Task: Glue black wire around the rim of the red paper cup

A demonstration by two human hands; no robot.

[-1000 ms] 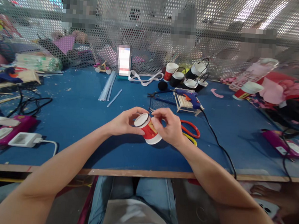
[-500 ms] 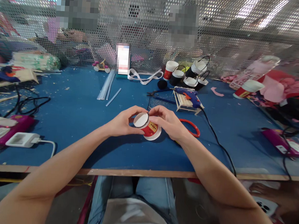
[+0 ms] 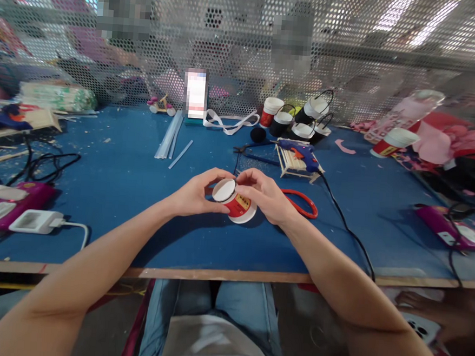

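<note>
Red-and-white paper cup (image 3: 236,202) lies tilted on its side between both our hands, just above the blue worktop (image 3: 131,192) and near the middle of its front edge. Our left hand (image 3: 198,194) closes its grip around the cup's white-lined mouth end, fingers curled over the rim. Our right hand (image 3: 265,195) pinches at the top of that same rim, where a thin dark wire seems to meet it, though we cannot tell whether it is fixed yet.

Just beside the right hand lie red-handled scissors (image 3: 303,203). Further back, a blue glue gun (image 3: 302,151) rests on a small rack of wooden sticks. Toward the back edge stands a cluster of black-covered paper cups with wire handles (image 3: 306,120), which look finished. Judged against those, our cup is at an early stage: still bare red, with no black covering.
</note>
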